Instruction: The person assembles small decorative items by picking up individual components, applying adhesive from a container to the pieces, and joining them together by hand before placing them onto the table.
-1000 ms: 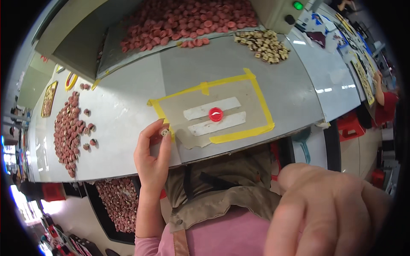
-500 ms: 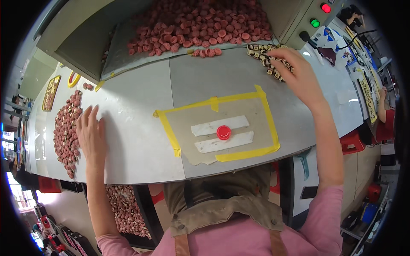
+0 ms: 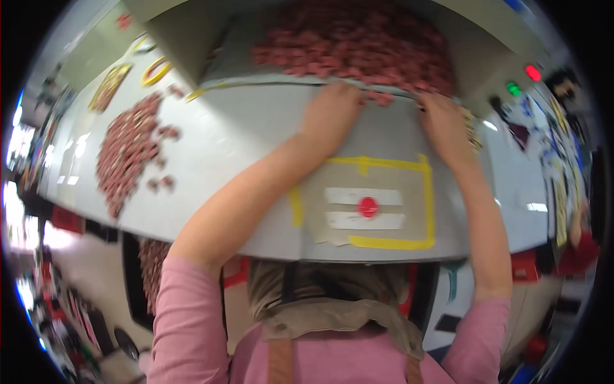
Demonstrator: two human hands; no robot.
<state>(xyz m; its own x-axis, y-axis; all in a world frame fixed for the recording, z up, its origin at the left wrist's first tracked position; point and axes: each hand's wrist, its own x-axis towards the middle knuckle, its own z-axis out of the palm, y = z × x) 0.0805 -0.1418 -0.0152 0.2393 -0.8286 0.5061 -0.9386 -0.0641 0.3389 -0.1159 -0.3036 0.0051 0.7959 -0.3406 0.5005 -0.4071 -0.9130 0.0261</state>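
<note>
My left hand (image 3: 332, 110) reaches to the far middle of the table, fingers bent and close together, blurred by motion. Just right of its fingertips lie a few small pink ridged cups (image 3: 382, 98); whether it grips one is hidden. My right hand (image 3: 444, 125) is closed at the fingertips on a small black-and-cream piece (image 3: 422, 109). A cluster of such pieces (image 3: 472, 131) lies beside it, partly covered by the hand. Behind both hands rises a large heap of pink ridged cups (image 3: 358, 48) on a grey sheet.
A yellow-taped board (image 3: 416, 182) with two white strips and a red round cap (image 3: 368, 207) lies near the front edge. Pink-and-cream pieces (image 3: 128, 147) spread at the left, near a yellow tape roll (image 3: 155, 72) and a tray (image 3: 110, 88). Cabinet walls flank the heap.
My left hand has left the pieces on the left and moved far right to the heap's front edge. My right hand has drawn slightly away from its cluster, leftward. The view has shifted.
</note>
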